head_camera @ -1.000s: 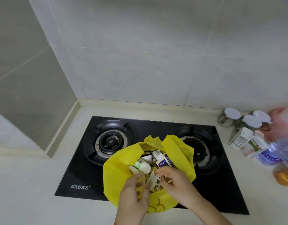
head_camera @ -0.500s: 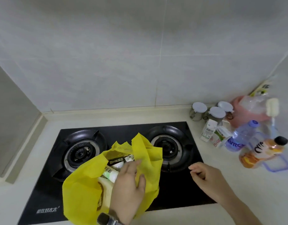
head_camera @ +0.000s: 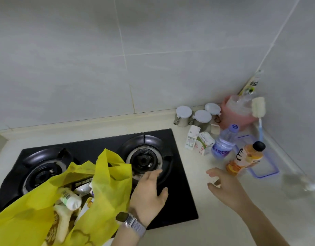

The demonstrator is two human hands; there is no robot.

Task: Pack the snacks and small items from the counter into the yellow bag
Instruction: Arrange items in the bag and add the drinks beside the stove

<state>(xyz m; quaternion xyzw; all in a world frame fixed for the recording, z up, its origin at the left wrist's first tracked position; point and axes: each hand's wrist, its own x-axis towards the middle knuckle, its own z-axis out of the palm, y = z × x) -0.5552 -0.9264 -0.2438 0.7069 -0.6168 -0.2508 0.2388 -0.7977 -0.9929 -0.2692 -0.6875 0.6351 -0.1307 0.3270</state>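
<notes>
You had withdrawn both hands from the crumpled yellow plastic bag point(head_camera: 107, 196): left hand point(head_camera: 149, 192) and right hand point(head_camera: 224, 185), fingers spread and empty, reached toward two o'clock for the orange juice bottle point(head_camera: 245, 158), still unpacked.

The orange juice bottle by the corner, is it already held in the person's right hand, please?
No, the right hand reaches open-fingered, short of the orange juice bottle, which lies on the counter.

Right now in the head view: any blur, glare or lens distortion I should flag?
Head view: wide-angle bending, wall grout lines lean outward toward the top corners; lighting soft and even, only a faint sheen on the black hob; a smeared, blurred patch on the counter at the right edge, unidentifiable; both hands, left hand and right hand, slightly soft; orange juice bottle readable.
</notes>
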